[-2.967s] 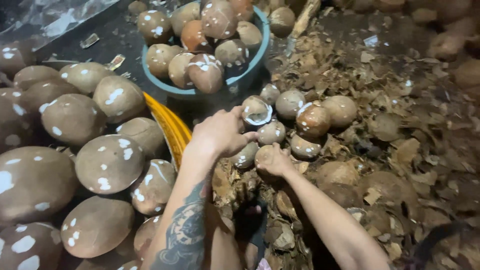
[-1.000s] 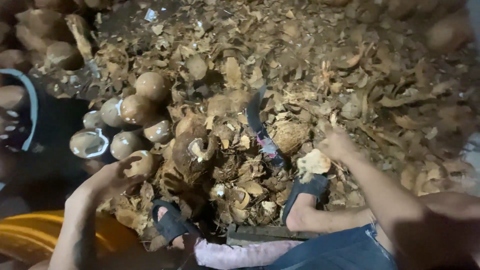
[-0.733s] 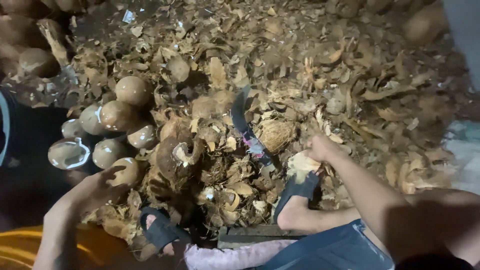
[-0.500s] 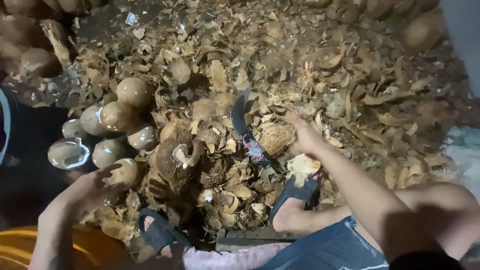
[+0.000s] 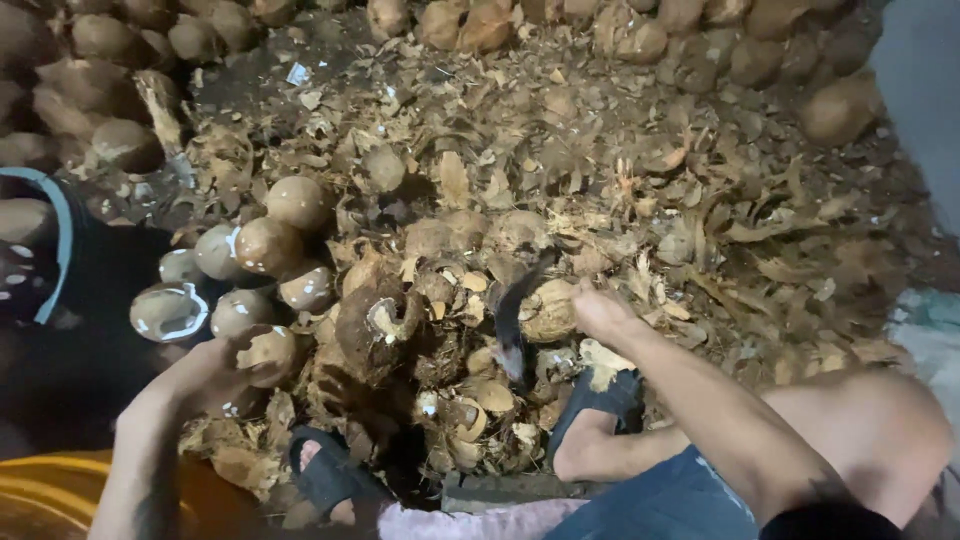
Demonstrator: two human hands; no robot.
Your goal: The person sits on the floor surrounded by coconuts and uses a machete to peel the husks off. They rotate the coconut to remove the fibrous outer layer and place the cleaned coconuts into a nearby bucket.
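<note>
- The unhusked coconut point(image 5: 548, 310) lies on the husk heap just left of the right hand point(image 5: 598, 312), with the dark machete blade point(image 5: 510, 325) touching its left side.
- The right hand rests against that coconut's right edge; its fingers are hidden on the far side, so I cannot tell whether they are curled or spread. Risk: the nut sits on loose fibre and could roll towards the blade under a push.
- The blade stands tilted and unheld, near the right foot's dark sandal point(image 5: 600, 395). Risk: a slip on husk scraps would, in my judgement, bring foot or wrist onto the edge.
- The left hand point(image 5: 205, 375), well left of the coconut, has its fingers closed around a peeled coconut point(image 5: 265, 352). Risk: smooth shell, partial hold; it may drop.
- The stacked peeled coconuts point(image 5: 265, 245) above the left hand look unstable and could tumble.
- The blue basin rim point(image 5: 55, 250) at far left is crowded by the pile.
</note>
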